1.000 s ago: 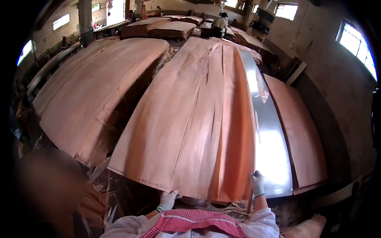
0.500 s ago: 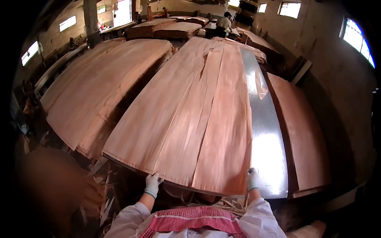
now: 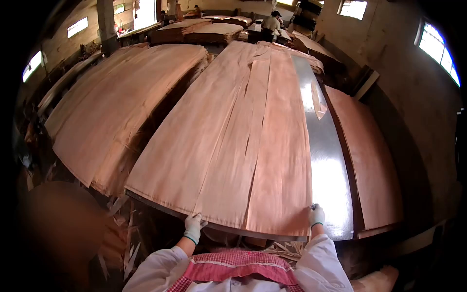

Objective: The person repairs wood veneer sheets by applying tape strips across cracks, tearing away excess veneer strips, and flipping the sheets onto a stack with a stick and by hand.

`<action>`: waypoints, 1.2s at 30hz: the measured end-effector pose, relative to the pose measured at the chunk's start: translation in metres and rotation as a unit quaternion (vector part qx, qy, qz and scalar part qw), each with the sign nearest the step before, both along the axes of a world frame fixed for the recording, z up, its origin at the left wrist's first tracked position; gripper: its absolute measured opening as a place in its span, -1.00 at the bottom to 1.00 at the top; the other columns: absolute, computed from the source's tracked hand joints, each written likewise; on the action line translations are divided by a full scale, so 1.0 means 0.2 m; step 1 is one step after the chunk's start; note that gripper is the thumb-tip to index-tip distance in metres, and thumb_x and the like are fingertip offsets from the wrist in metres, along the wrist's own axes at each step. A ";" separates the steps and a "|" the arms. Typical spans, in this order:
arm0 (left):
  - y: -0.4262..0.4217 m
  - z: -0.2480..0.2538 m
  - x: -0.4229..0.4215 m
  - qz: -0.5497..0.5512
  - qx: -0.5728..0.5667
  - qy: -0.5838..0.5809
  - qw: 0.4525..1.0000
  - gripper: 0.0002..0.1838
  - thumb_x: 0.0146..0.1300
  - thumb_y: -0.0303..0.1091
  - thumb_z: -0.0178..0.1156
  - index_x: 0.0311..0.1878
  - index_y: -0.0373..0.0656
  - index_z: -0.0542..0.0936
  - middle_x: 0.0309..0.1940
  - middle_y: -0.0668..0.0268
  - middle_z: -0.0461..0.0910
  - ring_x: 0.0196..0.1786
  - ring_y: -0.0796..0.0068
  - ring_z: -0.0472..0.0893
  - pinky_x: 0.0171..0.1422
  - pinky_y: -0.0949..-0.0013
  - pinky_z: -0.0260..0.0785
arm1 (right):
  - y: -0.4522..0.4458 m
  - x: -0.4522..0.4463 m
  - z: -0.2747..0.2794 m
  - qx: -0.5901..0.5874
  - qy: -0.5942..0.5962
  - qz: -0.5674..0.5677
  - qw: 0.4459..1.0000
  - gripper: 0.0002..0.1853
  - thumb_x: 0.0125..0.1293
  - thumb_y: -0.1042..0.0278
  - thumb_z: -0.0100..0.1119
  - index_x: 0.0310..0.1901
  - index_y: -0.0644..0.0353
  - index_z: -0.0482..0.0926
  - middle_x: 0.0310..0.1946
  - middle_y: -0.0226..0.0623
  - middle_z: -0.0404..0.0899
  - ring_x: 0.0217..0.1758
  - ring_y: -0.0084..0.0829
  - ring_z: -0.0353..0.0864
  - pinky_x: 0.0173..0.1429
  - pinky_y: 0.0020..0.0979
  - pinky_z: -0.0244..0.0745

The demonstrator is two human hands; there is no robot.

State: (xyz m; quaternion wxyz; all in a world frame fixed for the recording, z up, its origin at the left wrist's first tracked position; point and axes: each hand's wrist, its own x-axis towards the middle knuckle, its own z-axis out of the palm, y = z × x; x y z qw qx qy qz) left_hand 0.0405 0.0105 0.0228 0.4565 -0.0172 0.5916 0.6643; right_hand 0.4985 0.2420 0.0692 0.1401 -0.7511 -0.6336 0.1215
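Observation:
Several long strips of reddish-brown wood veneer lie side by side on a worktable in front of me. My left hand [image 3: 194, 227], in a white glove with a green cuff, has its fingers closed on the near edge of the middle veneer sheet [image 3: 224, 207]. At the near right corner, my gloved right hand [image 3: 316, 215] grips the side edge of the right veneer sheet [image 3: 281, 185]. Beside that hand lies a bare strip of shiny metal tabletop [image 3: 332, 185]. Narrow dark gaps and a ragged split run between the strips. Both sets of fingertips are partly hidden.
A tall veneer stack [image 3: 121, 107] stands to the left, and a lower reddish stack [image 3: 369, 165] to the right. A torn veneer scrap [image 3: 318, 103] lies on the metal. Wood offcuts [image 3: 284, 250] litter the floor. Another person [image 3: 270, 25] works beyond the far end.
Both hands have moved slightly right. The near ends of the middle and right veneer sheets have shifted right with them, while the left sheet's outer corner looks about the same.

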 end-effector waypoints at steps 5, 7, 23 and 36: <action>-0.03 -0.09 -0.02 -0.009 -0.011 -0.027 1.000 -0.92 0.35 -0.45 0.14 -0.14 -0.19 0.49 -0.32 0.29 0.55 -0.41 0.39 0.61 -0.39 0.34 0.62 | -0.39 0.15 -0.03 -0.091 -0.033 -0.008 0.995 -0.54 0.08 0.03 0.33 -0.13 0.22 0.53 -0.26 0.10 0.64 -0.10 0.10 0.63 0.00 -0.07 0.50; -0.03 -0.09 -0.02 -0.009 -0.001 -0.029 1.000 -0.92 0.35 -0.44 0.14 -0.15 -0.19 0.48 -0.34 0.28 0.55 -0.42 0.37 0.62 -0.39 0.33 0.62 | -0.60 0.15 -0.05 -0.118 -0.046 0.001 0.992 -0.57 0.07 0.05 0.34 -0.15 0.19 0.51 -0.32 0.10 0.64 -0.17 0.12 0.64 -0.06 -0.01 0.50; -0.03 -0.10 -0.05 -0.028 -0.002 -0.033 0.999 -0.87 0.34 -0.43 0.16 -0.11 -0.19 0.45 -0.31 0.29 0.54 -0.41 0.35 0.63 -0.41 0.35 0.61 | -1.59 0.24 -0.15 -0.019 -0.016 -0.020 1.000 -0.73 0.03 0.14 0.31 -0.36 0.11 0.48 -0.55 -0.09 0.53 -0.43 -0.01 0.57 -0.40 -0.12 0.38; -0.03 -0.13 -0.05 -0.026 -0.020 -0.024 0.999 -0.84 0.34 -0.43 0.16 -0.06 -0.18 0.47 -0.29 0.29 0.54 -0.38 0.36 0.61 -0.37 0.33 0.60 | -1.43 0.28 0.14 0.091 0.030 -0.121 0.988 -0.86 -0.01 0.48 0.25 -0.44 0.20 0.46 -0.59 -0.15 0.42 -0.47 -0.07 0.46 -0.35 -0.16 0.34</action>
